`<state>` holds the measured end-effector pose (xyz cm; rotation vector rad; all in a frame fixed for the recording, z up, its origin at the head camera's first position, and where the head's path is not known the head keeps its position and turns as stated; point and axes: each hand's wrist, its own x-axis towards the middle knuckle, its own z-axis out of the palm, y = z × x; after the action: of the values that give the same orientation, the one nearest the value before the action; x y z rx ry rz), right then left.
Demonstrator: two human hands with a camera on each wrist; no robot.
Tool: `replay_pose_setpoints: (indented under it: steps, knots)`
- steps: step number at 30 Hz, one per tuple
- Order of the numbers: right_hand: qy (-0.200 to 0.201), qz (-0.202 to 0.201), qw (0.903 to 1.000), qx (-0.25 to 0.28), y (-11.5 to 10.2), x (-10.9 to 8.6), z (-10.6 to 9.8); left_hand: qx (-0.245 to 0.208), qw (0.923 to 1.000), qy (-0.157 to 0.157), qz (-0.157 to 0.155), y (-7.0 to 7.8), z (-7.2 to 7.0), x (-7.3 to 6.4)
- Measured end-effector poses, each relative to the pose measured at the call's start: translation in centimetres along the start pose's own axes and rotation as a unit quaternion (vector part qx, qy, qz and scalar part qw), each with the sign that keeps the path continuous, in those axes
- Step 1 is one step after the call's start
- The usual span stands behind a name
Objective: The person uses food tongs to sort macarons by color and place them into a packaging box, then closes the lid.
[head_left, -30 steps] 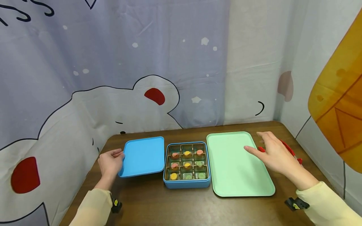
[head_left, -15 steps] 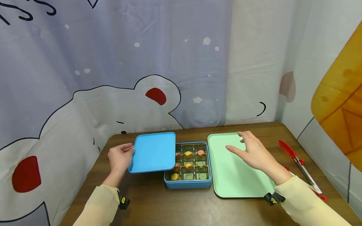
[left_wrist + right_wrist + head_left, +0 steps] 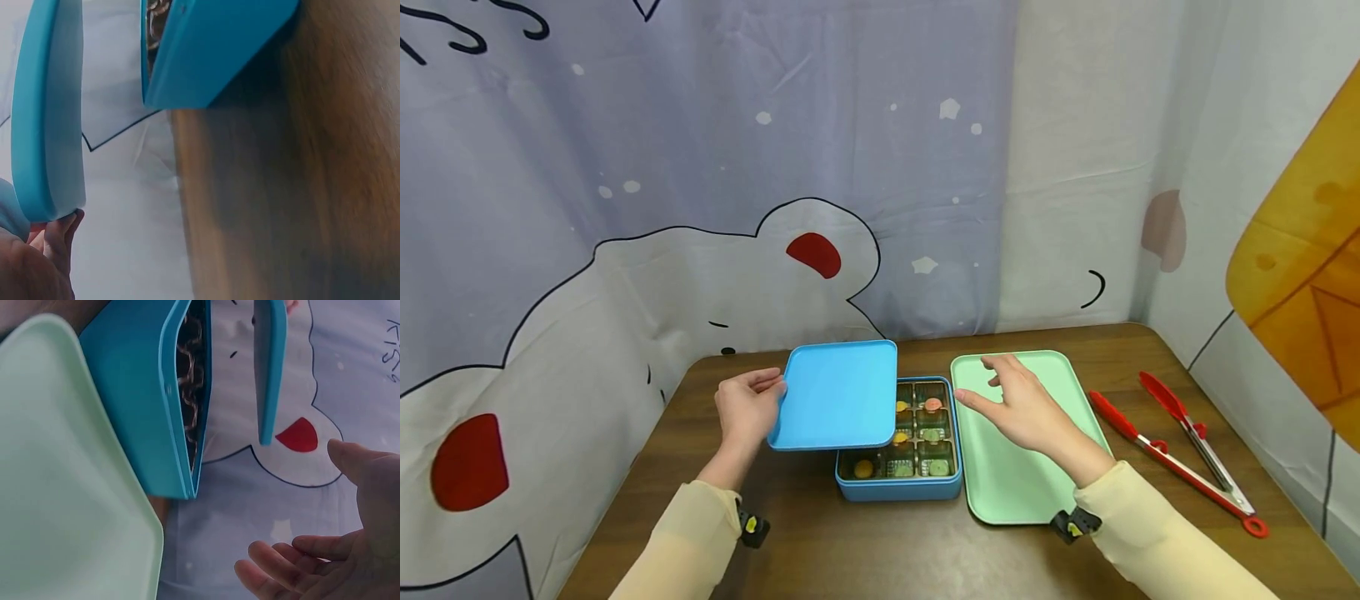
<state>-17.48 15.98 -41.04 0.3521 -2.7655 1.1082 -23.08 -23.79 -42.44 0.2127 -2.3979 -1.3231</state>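
In the head view my left hand pinches the left edge of a blue lid. The lid hangs above the left part of a blue box, apart from its rim; the gap shows in the left wrist view beside the raised lid. Inside the box, a divided insert holds small round pieces in pink, yellow and green, such as a pink piece; the lid hides the left ones. My right hand hovers over the green tray, thumb and fingers spread, holding nothing.
Red-tipped tongs lie spread on the wooden table, right of the tray. A printed curtain hangs along the table's back and side edges. The tray stands close against the box's right side.
My left hand has carried the lid rightward, from beside the box to over its left part. My right hand has moved left from near the tongs to over the tray, uncovering the tongs.
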Motion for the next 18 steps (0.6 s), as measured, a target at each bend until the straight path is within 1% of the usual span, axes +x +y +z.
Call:
replay_pose_setpoints:
  steps: [11,18]
  knots:
    - [-0.020,-0.004,0.9983,0.055,-1.4,1.1,2.5,-0.030,0.9995,-0.010,-0.006,1.9,1.5,-0.7]
    - [-0.030,-0.015,0.9963,0.079,-1.9,1.6,3.5,-0.043,0.9989,-0.017,0.001,3.0,2.4,-1.2]
